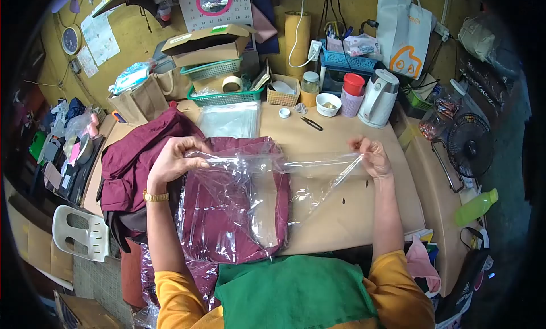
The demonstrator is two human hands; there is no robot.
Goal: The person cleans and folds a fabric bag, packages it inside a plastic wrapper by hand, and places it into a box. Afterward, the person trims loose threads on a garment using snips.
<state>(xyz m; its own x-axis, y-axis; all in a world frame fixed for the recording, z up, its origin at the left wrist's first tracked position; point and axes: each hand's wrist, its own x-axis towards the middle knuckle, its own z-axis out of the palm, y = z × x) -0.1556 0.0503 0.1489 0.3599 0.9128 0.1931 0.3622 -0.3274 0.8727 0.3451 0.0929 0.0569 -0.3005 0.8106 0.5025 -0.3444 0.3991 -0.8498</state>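
A clear plastic bag (310, 165) is stretched sideways between my hands above the table. My left hand (177, 160), with a gold watch on its wrist, pinches the bag's left side. Its right corner is gripped in the fingers of my right hand (373, 158). A folded maroon garment (213, 226) lies under or inside the shiny plastic; I cannot tell exactly how far it is covered. Left of it, another maroon garment (142, 152) is heaped loosely near my left forearm. Behind the folded garment rests a stack of clear plastic bags (230, 122).
Thread snips (311, 123), a white bowl (328, 105), a red-lidded cup (352, 93) and a white kettle (380, 98) stand along the table's back. Green baskets (224, 96) sit back left. A white plastic chair (79, 232) is at left, a black fan (469, 144) at right.
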